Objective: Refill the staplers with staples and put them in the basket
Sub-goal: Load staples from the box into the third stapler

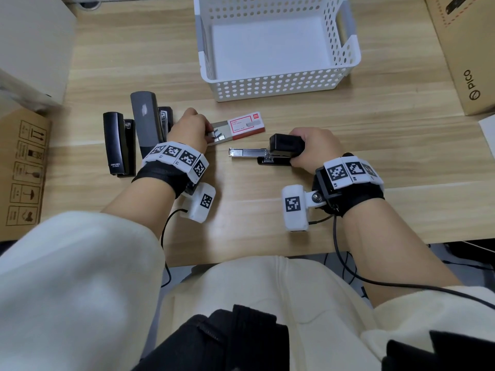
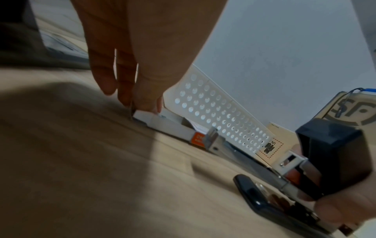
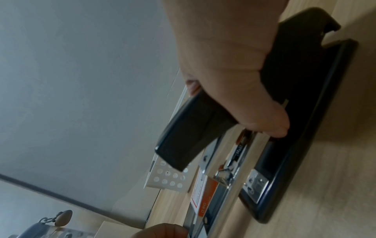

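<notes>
My right hand (image 1: 298,151) (image 3: 234,107) grips a black stapler (image 1: 285,143) (image 2: 333,161) (image 3: 193,136) lying on the wooden table, lid raised. Its metal magazine (image 1: 246,152) (image 3: 230,185) sticks out to the left. My left hand (image 1: 207,133) (image 2: 134,104) pinches staples (image 1: 214,135) in the slid-out tray of a red and white staple box (image 1: 245,124) (image 2: 171,128) just behind the magazine. Two more black staplers (image 1: 117,143) (image 1: 147,121) lie at the left, beside my left wrist. The white perforated basket (image 1: 276,84) (image 2: 213,104) stands behind the box and holds nothing.
A cardboard box (image 1: 24,170) stands at the table's left end and a PICO carton (image 1: 466,54) at the right. A pale box (image 1: 32,44) sits at the back left. The table's front edge runs just before my wrists, with cables hanging below.
</notes>
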A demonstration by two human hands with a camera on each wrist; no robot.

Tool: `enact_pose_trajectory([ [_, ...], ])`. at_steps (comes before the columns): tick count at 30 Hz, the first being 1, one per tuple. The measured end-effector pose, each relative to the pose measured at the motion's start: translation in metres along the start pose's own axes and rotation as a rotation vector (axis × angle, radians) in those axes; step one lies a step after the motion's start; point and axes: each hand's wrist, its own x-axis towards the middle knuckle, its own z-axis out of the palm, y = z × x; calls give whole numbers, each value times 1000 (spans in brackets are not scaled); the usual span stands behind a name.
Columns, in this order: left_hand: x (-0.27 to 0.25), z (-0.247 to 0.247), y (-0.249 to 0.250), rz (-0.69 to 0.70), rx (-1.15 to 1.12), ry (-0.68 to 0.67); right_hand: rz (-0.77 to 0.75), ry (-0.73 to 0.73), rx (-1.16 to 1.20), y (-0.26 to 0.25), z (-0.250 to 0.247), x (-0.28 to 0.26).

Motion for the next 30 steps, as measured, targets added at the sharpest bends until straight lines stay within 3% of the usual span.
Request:
enact_pose_trajectory([
  [5, -3, -2, 2, -27, -154, 62, -2, 1, -3, 0, 0, 1],
  [14, -9, -11, 3, 69, -265, 112, -3, 1, 5, 0, 0, 0],
  [20, -14, -8, 7, 21, -547, 82, -13, -2, 11, 0, -1, -1],
  [26, -14, -9, 11, -96, -1060, -42, -4, -3, 10, 0, -1, 0],
  [30, -14, -10, 13, -163, -1159, -84, -1, -5, 14, 1, 0, 0],
])
